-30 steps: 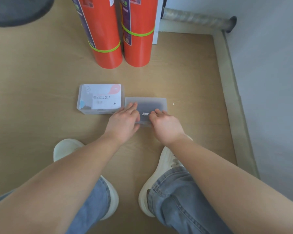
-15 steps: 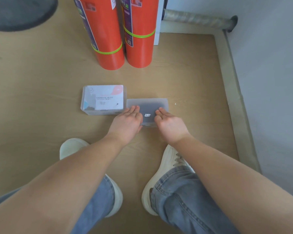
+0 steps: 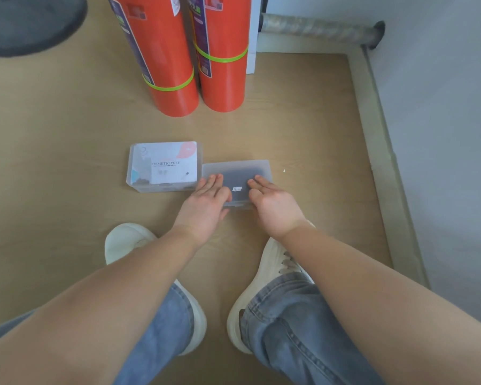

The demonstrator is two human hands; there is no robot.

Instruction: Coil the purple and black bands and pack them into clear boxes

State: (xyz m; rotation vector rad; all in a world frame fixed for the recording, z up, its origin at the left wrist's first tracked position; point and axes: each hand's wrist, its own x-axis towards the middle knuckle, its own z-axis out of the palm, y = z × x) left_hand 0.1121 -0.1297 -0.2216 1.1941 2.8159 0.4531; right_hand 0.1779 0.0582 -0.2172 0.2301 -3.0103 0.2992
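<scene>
Left hand [image 3: 206, 204] and right hand [image 3: 277, 205] half-cover the frosted box [image 3: 238, 170], contents indistinct

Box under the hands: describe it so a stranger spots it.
Start at the two red cylinders on the floor. Two clear boxes lie nearer the person; it is the right box. Unlike the labelled box, its lid is grey, under the left hand and right hand.

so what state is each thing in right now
plain clear box: lid on, dark contents inside
labelled clear box: closed, flat on floor
left hand: open, fingers flat on plain box lid
right hand: open, fingers flat on same lid
red cylinders: upright, green band round each
</scene>
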